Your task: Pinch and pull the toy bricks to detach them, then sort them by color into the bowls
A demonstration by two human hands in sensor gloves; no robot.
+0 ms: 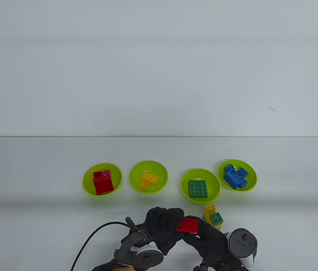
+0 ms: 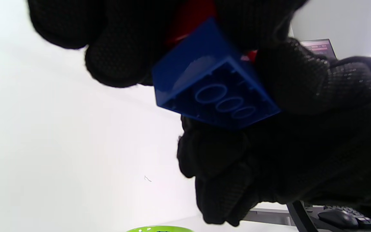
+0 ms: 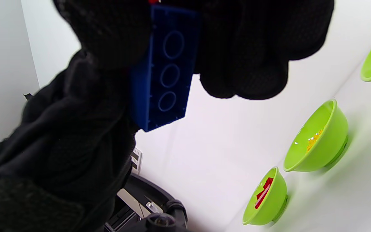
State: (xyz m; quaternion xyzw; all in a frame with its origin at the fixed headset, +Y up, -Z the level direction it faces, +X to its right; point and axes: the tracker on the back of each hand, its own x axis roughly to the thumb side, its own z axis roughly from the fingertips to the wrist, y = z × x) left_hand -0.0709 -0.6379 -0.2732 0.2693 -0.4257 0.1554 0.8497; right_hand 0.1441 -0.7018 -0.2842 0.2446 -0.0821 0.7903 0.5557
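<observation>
My left hand and my right hand meet at the bottom middle of the table view. Both wear black knit gloves that look rough and bumpy. Together they hold a small stack: a flat, shiny red plate on top and a blue brick stuck under it. In the table view only a thin blue edge peeks out below the red.

In the left wrist view, the blue brick sits in the upper middle. It is smooth plastic, and I see its hollow underside with 3 round tubes in a row. My left fingers curl round it from above. In the right wrist view, at the top middle, my right fingers pinch the same brick from the side.

Just right of my hands in the table view stands a small stack of yellow and green bricks with round studs on top.

4 round, glossy lime-green bowls sit in a row in the middle of the frame. From left to right: the red bowl holds red bricks, the yellow bowl yellow ones, the green bowl a flat green piece, and the blue bowl blue bricks.

The table is smooth and pale grey.
</observation>
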